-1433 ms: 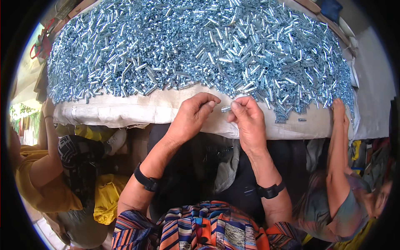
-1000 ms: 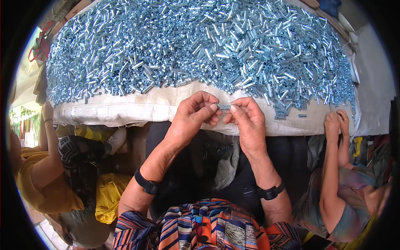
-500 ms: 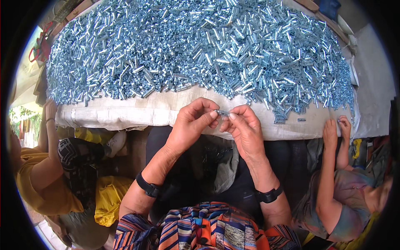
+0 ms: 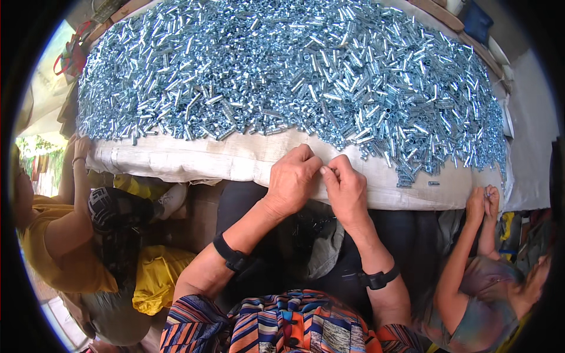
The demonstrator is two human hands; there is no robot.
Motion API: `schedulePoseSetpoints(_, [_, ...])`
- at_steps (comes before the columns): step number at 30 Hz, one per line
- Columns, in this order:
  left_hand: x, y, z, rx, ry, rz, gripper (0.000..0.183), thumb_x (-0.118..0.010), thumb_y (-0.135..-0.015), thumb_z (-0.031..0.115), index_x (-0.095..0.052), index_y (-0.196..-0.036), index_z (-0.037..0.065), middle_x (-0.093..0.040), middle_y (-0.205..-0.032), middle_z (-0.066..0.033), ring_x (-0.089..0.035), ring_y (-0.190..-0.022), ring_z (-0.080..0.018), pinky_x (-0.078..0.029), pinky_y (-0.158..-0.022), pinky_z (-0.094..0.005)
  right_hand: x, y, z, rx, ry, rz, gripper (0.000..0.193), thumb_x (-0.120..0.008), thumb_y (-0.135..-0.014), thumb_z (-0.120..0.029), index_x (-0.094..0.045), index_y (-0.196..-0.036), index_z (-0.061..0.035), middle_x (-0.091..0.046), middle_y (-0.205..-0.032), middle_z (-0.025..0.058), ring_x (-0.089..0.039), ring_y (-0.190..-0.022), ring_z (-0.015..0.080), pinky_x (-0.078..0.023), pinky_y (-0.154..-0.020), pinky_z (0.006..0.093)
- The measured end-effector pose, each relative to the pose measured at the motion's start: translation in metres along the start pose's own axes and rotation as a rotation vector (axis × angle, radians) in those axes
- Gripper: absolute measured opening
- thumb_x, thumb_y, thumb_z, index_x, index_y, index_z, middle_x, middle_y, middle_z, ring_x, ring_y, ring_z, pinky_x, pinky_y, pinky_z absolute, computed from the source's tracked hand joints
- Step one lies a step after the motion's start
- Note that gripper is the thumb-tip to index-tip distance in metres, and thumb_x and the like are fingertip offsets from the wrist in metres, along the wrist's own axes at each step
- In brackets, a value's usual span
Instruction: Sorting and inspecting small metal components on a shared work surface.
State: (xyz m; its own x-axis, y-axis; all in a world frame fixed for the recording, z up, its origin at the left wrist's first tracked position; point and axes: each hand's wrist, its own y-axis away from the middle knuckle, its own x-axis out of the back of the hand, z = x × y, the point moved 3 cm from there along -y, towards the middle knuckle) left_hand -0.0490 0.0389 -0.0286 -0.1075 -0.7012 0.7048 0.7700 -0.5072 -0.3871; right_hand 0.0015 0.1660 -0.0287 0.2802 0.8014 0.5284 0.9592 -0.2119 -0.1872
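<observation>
My left hand is closed with its knuckles turned up, over the pale cloth edge of the table. My right hand is closed in a pinch close beside it, thumb and curled forefinger meeting the left fingertips or nearly so. What the fingers hold is hidden by the knuckles. Beyond both hands spreads a wide heap of small shiny bluish metal tubes, some short and ring-like, others longer. A few tubes lie at the heap's near edge, just past my fingers.
Pale cloth covers the table's near edge. One loose tube lies on it to the right. A co-worker's hands are at the right end, another's hand at the left. A yellow bag hangs low on the left.
My hands have turned knuckles-up and closed further, hiding the small metal piece that showed between my fingertips. The whole view has shifted slightly. The right co-worker's hands have come together.
</observation>
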Motion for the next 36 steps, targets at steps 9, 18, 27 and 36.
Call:
schedulePoseSetpoints(9, [0.046,-0.001,-0.048,0.203,-0.045,0.189,0.011,-0.064,-0.079,0.006,-0.061,-0.090,0.005,-0.061,-0.085,-0.0128,-0.062,-0.077,-0.0321,-0.049,-0.068,-0.0398,-0.007,-0.014,-0.011,0.115,0.198,-0.028,0.013,-0.057,-0.090,-0.008,-0.045,-0.092,-0.0024,-0.057,-0.067,0.0241,-0.058,-0.067,0.0461,-0.042,-0.058,0.0519])
schedulePoseSetpoints(18, [0.066,0.004,-0.084,0.301,-0.181,0.172,0.011,-0.062,-0.082,0.013,-0.062,-0.092,0.009,-0.062,-0.088,-0.0109,-0.063,-0.082,-0.0328,-0.049,-0.070,-0.0434,-0.016,-0.021,-0.004,0.065,0.524,-0.171,0.017,-0.051,-0.092,-0.015,-0.041,-0.093,-0.0013,-0.061,-0.071,0.0282,-0.060,-0.073,0.0482,-0.045,-0.063,0.0558])
schedulePoseSetpoints(27, [0.054,-0.007,-0.077,0.270,-0.312,0.139,0.021,-0.070,-0.079,0.021,-0.059,-0.089,0.007,-0.062,-0.086,-0.0105,-0.062,-0.081,-0.0317,-0.049,-0.069,-0.0423,0.000,-0.021,-0.002,0.066,0.348,-0.282,0.020,-0.053,-0.090,-0.017,-0.047,-0.100,-0.0014,-0.063,-0.078,0.0267,-0.063,-0.078,0.0431,-0.046,-0.069,0.0519])
schedulePoseSetpoints(36, [0.058,-0.006,-0.088,0.248,-0.277,0.175,0.018,-0.067,-0.080,0.019,-0.056,-0.087,0.007,-0.059,-0.084,-0.0105,-0.062,-0.079,-0.0316,-0.049,-0.067,-0.0453,0.012,-0.016,-0.060,0.174,0.295,-0.468,0.021,-0.069,-0.082,-0.017,-0.059,-0.087,0.0014,-0.056,-0.065,0.0141,-0.058,-0.057,0.0259,-0.043,-0.055,0.0369])
